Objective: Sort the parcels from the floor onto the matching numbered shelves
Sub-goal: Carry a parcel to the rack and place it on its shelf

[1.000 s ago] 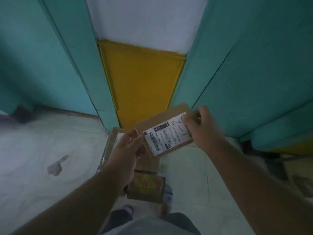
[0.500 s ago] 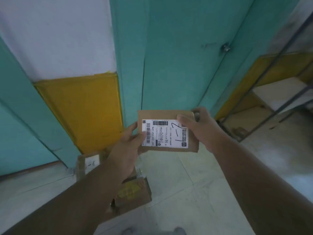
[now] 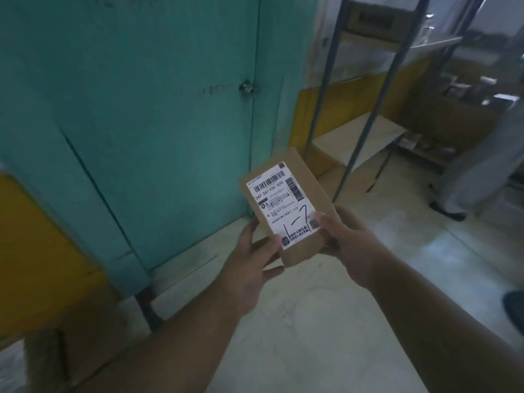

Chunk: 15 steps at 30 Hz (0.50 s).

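A small flat brown cardboard parcel (image 3: 309, 191) sits in front of me, held at its near end by both hands. Its white shipping label carries a barcode and a handwritten mark that reads like "1-7". My left hand (image 3: 252, 256) grips the near left corner, thumb on the label's lower edge. My right hand (image 3: 343, 242) holds the near right side, thumb on the label. A metal shelf rack (image 3: 365, 131) with a pale low board stands at the right, beyond the parcel. No shelf numbers are readable.
A teal door (image 3: 170, 123) with a small latch fills the left and centre. A brown box (image 3: 65, 333) lies on the floor at lower left. A person's legs in light trousers (image 3: 479, 165) stand at the far right by cluttered shelves. Pale floor lies below.
My view has swung right, from the yellow wall panel and floor parcels to the door and shelf rack. The parcel has turned from lying sideways to pointing away from me, still in both hands.
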{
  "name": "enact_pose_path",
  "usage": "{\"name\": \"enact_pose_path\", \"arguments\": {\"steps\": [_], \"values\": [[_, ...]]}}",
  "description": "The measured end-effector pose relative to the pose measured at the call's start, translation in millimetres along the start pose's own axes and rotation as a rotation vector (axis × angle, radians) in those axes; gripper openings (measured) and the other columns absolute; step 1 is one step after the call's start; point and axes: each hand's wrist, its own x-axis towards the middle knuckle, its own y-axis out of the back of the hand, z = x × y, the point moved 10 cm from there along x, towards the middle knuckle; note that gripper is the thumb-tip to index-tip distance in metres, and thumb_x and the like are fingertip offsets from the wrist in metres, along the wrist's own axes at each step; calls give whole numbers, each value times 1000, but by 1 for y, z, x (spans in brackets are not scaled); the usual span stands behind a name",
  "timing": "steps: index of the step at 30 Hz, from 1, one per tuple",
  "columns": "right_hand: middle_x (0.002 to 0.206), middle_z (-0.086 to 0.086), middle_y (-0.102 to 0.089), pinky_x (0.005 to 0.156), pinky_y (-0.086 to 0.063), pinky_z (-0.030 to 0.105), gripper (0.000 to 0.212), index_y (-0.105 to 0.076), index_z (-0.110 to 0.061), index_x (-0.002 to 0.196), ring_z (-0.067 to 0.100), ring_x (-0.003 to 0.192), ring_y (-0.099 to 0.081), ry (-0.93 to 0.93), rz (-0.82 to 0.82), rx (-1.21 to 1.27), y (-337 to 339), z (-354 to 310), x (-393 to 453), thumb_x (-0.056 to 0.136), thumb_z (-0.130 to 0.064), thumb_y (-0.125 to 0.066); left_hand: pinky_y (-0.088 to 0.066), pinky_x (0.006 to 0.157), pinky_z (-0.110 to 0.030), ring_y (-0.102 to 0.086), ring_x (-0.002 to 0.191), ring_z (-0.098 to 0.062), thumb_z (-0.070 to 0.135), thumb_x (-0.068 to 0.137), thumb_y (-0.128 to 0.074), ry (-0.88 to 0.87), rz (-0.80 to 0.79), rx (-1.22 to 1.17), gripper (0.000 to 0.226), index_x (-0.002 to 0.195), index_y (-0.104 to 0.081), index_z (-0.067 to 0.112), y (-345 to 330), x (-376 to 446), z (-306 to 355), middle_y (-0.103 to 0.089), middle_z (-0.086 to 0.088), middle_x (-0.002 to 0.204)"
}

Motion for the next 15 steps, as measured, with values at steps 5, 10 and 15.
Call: {"name": "enact_pose_path", "arguments": {"steps": [5, 10, 15], "values": [[109, 0, -74, 92, -53, 41, 56, -57, -24, 124, 24, 105, -68, -49, -44, -104, 79, -4, 22, 77, -48, -79, -49, 101, -61, -64, 118, -27, 40, 71, -83, 70, -16, 36, 88, 144, -35, 53, -64, 42, -23, -74, 12, 116], [115, 0, -66, 66, -56, 21, 44, -44, -35, 136, 9, 85, -72, 42, 78, -90, 155, -36, 96, 96, -35, -64, -46, 106, -59, -67, 115, -27, 32, 73, -76, 99, -86, 219, 66, 127, -45, 54, -105, 107, -34, -76, 2, 116], [103, -11, -61, 60, -58, 25, 47, -46, -40, 139, 7, 73, -71, 41, 292, -146, 253, -38, 156, 98, -26, -63, -47, 105, -58, -67, 116, -24, 31, 78, -76, 153, -227, 310, 56, 122, -51, 56, -177, 207, -54, -75, 4, 119]]}}
